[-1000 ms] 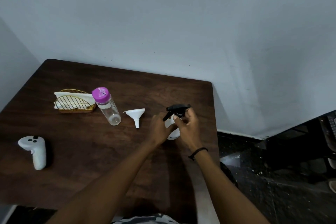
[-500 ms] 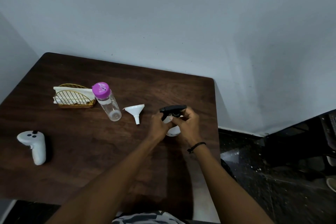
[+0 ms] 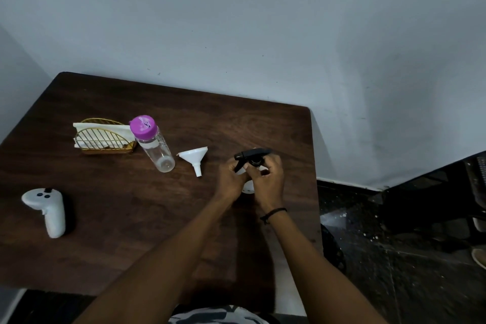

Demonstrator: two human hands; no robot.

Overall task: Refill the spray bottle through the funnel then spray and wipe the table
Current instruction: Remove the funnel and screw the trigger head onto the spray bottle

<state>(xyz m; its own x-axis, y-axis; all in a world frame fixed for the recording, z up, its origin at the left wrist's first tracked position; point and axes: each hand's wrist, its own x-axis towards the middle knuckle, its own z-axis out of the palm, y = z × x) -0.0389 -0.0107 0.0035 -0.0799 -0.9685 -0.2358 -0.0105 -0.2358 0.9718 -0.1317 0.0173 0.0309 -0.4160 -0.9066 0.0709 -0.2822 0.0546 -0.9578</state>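
A small white spray bottle [image 3: 247, 187] stands on the dark wooden table [image 3: 118, 218] near its right edge, mostly hidden by my hands. My left hand [image 3: 231, 179] wraps the bottle's body. My right hand [image 3: 268, 179] grips the black trigger head [image 3: 252, 155] at the neck. A white funnel [image 3: 194, 156] lies on its side just left of the bottle. A clear bottle with a purple cap [image 3: 152, 143] stands further left.
A gold wire holder with white napkins [image 3: 101, 138] sits at the back left. A white handheld controller [image 3: 48, 209] lies near the left front. The table's right edge drops to a dark floor [image 3: 394, 258]; a grey wall [image 3: 236, 21] runs behind.
Both hands stay on the spray bottle; the right hand's fingers have shifted around the black head. The view has tilted slightly.
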